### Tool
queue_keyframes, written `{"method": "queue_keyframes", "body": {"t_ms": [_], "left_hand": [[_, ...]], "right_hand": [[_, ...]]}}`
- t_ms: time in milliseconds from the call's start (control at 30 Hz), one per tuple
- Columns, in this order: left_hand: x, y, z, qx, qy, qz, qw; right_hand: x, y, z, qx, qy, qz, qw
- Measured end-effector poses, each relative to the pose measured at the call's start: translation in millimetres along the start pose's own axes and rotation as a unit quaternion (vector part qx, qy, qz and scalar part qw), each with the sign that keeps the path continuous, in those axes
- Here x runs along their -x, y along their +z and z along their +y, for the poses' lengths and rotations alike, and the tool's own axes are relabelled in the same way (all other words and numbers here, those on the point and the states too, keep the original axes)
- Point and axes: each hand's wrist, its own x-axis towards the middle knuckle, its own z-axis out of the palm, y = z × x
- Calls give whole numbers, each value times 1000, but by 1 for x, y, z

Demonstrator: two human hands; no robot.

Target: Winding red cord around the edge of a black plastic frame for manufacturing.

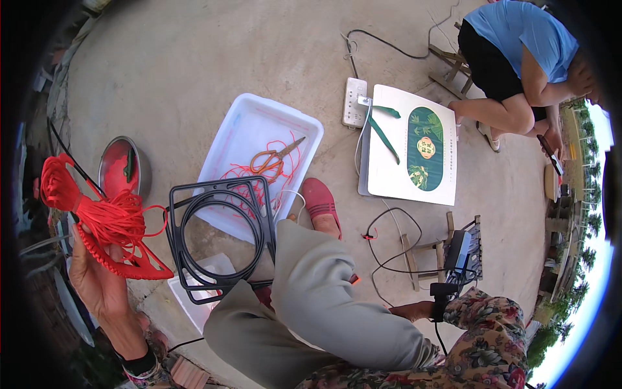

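Note:
My left hand (107,279) is raised at the left, its fingers closed around a bundle of red cord (113,217). The bundle is gathered in loops at the top, and a red braided edge runs along its underside. One loose loop reaches toward a black plastic frame (267,223) with round rings, which stands by my knees over the near edge of a white tray (214,152). Inside the tray lie orange-handled scissors (275,161) and tangled red cord scraps (249,188). My right hand (413,311) is low beside my grey trouser leg, its fingers hidden behind it.
A metal bowl (144,165) with red and green contents stands left of the tray. To the right are a power strip (354,104), a white-and-green box (389,178) and a small stool (411,259) with cables. Another person in blue (518,26) sits at the upper right, holding a phone.

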Motion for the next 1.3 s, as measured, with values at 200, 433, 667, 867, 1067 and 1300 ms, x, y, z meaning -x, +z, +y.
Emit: {"method": "queue_keyframes", "body": {"t_ms": [200, 433, 667, 867, 1067, 1300], "left_hand": [[35, 0, 9, 8, 27, 44, 999], [-1, -38, 1, -28, 48, 74, 996], [-35, -49, 16, 41, 46, -3, 998], [-23, -52, 30, 14, 70, 83, 994], [31, -50, 21, -5, 85, 52, 995], [112, -39, 45, 67, 133, 107, 983]], "right_hand": [[29, 5, 10, -3, -6, 10, 1000], [4, 44, -20, 0, -2, -22, 1000], [-34, 60, -45, -6, 24, -47, 999], [-43, 65, -49, -26, -5, -54, 998], [-25, 75, -37, -47, -32, -50, 997], [-13, 76, -17, -80, -73, -62, 992]]}}
